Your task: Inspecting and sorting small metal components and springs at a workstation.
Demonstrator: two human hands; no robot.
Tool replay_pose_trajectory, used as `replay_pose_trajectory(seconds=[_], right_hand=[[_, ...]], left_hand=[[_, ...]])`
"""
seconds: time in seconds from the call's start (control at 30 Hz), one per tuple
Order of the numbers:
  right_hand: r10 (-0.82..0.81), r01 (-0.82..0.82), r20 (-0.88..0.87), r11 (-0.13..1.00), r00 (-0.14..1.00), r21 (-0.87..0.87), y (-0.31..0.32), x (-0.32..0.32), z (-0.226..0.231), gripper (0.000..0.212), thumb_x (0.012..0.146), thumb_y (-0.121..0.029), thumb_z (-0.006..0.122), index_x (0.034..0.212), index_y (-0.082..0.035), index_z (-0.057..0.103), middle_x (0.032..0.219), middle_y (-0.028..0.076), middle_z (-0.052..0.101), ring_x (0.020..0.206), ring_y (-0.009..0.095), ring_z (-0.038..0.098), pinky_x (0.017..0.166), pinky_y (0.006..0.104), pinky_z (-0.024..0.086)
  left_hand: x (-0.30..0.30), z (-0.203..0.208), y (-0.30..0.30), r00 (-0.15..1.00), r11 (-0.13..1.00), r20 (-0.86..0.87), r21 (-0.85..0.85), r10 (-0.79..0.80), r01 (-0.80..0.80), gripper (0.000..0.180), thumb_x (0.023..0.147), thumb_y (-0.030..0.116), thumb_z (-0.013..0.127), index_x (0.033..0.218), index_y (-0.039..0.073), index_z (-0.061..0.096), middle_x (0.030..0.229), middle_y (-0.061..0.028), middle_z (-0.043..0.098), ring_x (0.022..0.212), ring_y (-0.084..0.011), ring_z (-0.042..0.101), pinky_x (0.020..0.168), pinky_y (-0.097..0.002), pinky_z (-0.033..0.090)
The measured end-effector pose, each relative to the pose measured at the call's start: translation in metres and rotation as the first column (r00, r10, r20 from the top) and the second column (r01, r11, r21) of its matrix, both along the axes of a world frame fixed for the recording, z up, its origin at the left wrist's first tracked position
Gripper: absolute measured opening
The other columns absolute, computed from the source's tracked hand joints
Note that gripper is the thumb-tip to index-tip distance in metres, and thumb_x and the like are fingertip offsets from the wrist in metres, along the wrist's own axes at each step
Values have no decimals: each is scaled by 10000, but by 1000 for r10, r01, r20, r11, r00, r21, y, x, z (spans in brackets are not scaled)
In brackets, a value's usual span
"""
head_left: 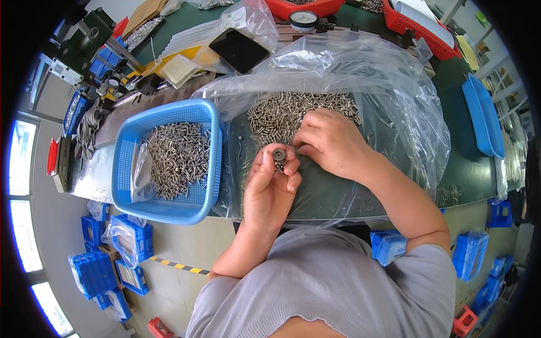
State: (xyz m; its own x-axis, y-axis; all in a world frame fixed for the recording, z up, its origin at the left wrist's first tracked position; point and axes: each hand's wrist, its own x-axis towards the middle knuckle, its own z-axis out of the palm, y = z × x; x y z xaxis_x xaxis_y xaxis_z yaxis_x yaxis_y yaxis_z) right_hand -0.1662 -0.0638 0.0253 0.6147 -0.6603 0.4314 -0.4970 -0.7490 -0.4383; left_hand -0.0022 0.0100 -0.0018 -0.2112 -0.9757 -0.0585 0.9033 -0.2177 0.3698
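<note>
My left hand (265, 191) is closed, palm up, around a small round metal ring (279, 154) with a hole in its middle. A few small metal pieces (279, 167) show just below the ring, between the fingers. My right hand (335, 143) meets the left fingertips from the right, its thumb and index finger pinched together. Whatever sits in that pinch is too small and hidden to make out. Just beyond both hands spreads a heap of small metal pins (276, 115), lying on clear plastic sheeting (394, 107).
A blue basket (211, 163) with many metal pins (177, 158) and a plastic bag stands to the left. Farther back are a black phone (239, 50), a dial gauge (304, 20) and red baskets (420, 31). At the right edge sits a blue tray (483, 115).
</note>
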Motion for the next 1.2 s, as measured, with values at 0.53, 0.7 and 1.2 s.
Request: replay_pose_trajectory(seconds=[0.53, 0.7, 1.2], right_hand=[[-125, -477, 593, 474, 795, 740, 9, 2, 18, 43, 841, -36, 644, 872, -10, 628, 885, 9, 572, 807, 76, 547, 725, 221, 444], [-62, -419, 548, 574, 834, 703, 9, 4, 15, 77, 851, -71, 644, 890, -6, 633, 811, 2, 593, 753, 70, 585, 713, 221, 475], [63, -186, 354, 928, 933, 323, 10, 8, 18, 114, 756, -38, 688, 851, -54, 626, 872, 25, 569, 789, 128, 550, 680, 255, 433]], left_hand=[[-1, 0, 2, 994, 998, 90, 17, -58, 57, 177, 939, 217, 539, 1053, 85, 561, 907, -43, 561, 741, -116, 478, 583, -234, 398], [-1, -1, 2, 993, 998, 100, 10, -60, 60, 156, 937, 210, 545, 1037, 94, 574, 908, -28, 558, 727, -115, 474, 579, -232, 397], [-4, 5, 3, 981, 998, 189, 62, -35, 24, 256, 937, 290, 538, 1053, 65, 576, 860, -4, 548, 723, -110, 466, 564, -236, 383]])
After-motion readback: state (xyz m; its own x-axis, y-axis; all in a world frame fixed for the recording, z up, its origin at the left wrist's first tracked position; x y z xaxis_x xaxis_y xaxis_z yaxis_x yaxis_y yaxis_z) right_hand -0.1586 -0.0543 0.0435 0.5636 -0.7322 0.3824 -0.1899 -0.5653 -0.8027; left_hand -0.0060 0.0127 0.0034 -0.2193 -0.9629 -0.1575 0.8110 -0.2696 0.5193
